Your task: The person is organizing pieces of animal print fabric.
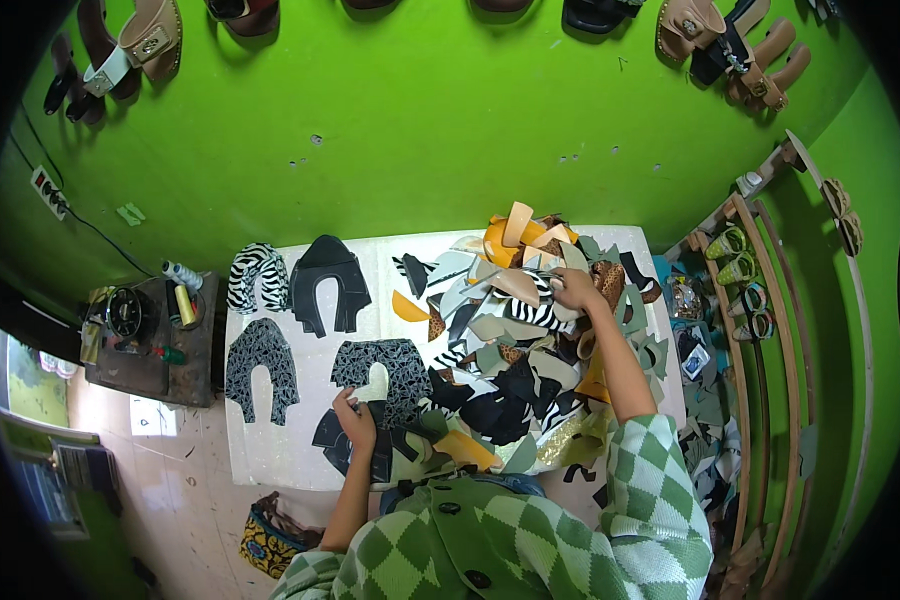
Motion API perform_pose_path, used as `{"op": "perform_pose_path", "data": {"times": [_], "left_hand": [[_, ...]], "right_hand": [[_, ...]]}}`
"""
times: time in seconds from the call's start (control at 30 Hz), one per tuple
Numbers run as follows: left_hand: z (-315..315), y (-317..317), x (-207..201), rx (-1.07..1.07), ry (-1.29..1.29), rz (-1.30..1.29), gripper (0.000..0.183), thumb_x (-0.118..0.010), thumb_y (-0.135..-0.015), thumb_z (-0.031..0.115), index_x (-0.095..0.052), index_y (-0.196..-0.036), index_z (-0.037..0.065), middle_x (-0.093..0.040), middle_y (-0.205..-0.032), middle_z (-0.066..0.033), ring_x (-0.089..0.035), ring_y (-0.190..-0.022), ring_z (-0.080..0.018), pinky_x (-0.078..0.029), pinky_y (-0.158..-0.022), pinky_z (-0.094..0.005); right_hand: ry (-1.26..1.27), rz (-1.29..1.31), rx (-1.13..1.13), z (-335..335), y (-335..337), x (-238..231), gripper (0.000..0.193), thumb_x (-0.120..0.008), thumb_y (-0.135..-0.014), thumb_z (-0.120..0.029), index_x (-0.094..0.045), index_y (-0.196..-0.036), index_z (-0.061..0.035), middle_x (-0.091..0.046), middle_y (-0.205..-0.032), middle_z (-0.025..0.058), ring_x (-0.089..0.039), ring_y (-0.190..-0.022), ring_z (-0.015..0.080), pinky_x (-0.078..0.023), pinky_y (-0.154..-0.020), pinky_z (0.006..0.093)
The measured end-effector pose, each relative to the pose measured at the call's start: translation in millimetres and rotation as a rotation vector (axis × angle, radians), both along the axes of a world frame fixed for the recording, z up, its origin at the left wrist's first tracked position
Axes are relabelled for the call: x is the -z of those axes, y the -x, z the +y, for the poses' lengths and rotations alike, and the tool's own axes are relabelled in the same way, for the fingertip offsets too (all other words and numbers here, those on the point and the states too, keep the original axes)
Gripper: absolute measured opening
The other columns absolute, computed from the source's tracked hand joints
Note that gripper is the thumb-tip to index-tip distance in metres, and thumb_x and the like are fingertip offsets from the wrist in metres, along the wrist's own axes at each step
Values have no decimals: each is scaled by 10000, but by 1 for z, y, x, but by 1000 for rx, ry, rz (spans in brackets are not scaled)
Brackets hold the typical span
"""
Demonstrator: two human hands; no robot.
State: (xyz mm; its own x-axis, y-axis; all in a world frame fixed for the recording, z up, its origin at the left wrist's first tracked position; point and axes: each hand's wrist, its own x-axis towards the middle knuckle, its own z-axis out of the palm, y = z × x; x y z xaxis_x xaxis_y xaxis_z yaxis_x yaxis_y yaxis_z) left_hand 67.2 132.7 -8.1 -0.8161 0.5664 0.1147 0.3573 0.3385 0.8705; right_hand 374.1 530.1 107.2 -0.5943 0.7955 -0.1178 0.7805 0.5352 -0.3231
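My right hand (575, 290) reaches into a heap of cut leather scraps (490, 385) on the white table (300, 460). Its fingers are bent together at the zebra-striped pieces (530, 315); what they hold is partly hidden. Over a black cut piece (335, 440) at the near edge hovers or rests my left hand (356, 420), fingers loosely bent and a little apart, nothing visible in them. Just beyond it lies a grey-black patterned U-shaped piece (400, 365). Farther left are a similar patterned piece (250, 350), a black U-shaped piece (315, 265) and a zebra-striped one (240, 275).
At left stands a dark side table (150, 360) with thread spools (183, 275). Wooden rails with sandals (735, 270) line the right wall, above more scraps (705, 420). Shoes (690, 30) hang on the green wall. A patterned bag (270, 540) sits on the floor.
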Motion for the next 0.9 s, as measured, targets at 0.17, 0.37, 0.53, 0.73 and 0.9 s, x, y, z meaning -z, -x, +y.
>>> {"op": "perform_pose_path", "data": {"times": [0.17, 0.37, 0.53, 0.73, 0.9], "left_hand": [[10, 8, 5, 13, -21, -26, 346, -457, -749, -54, -485, -1088, 6, -464, -1006, -114, -490, -845, -200, -424, -689, -284], [60, -12, -15, 254, -93, 160, 346, -465, -754, -42, -481, -1093, 21, -473, -995, -115, -516, -857, -187, -435, -730, -275], [88, -51, -28, 436, -122, -208, 313, -485, -795, -22, -457, -1106, 11, -502, -1014, -113, -536, -804, -137, -442, -702, -241], [91, -74, -43, 539, -99, -280, 307, -501, -832, 12, -435, -1132, 16, -521, -981, -84, -529, -805, -115, -439, -712, -229], [120, -90, -86, 779, -95, -456, 408, -560, -834, 53, -386, -1202, 51, -506, -1046, -69, -522, -890, -112, -440, -756, -241]], "right_hand": [[230, 323, 95, -32, -43, -22, 450, -646, -680, -189, -581, -1097, -33, -628, -990, 188, -606, -910, 290, -454, -832, 338], [51, 345, 434, -79, -63, -56, 513, -553, -832, -339, -463, -1186, 21, -549, -1092, 259, -523, -1039, 367, -395, -912, 386], [-106, 339, 486, -96, -79, -59, 512, -581, -805, -249, -401, -1207, 13, -455, -1148, 244, -464, -1076, 389, -357, -940, 414], [-590, 353, 534, -119, -79, -95, 425, -612, -745, -86, -437, -1124, -3, -490, -1107, 206, -492, -988, 394, -401, -818, 417], [-608, 549, 520, -140, -62, -129, 397, -610, -762, -84, -442, -1113, -6, -536, -1018, 213, -517, -926, 408, -410, -789, 419]]}}
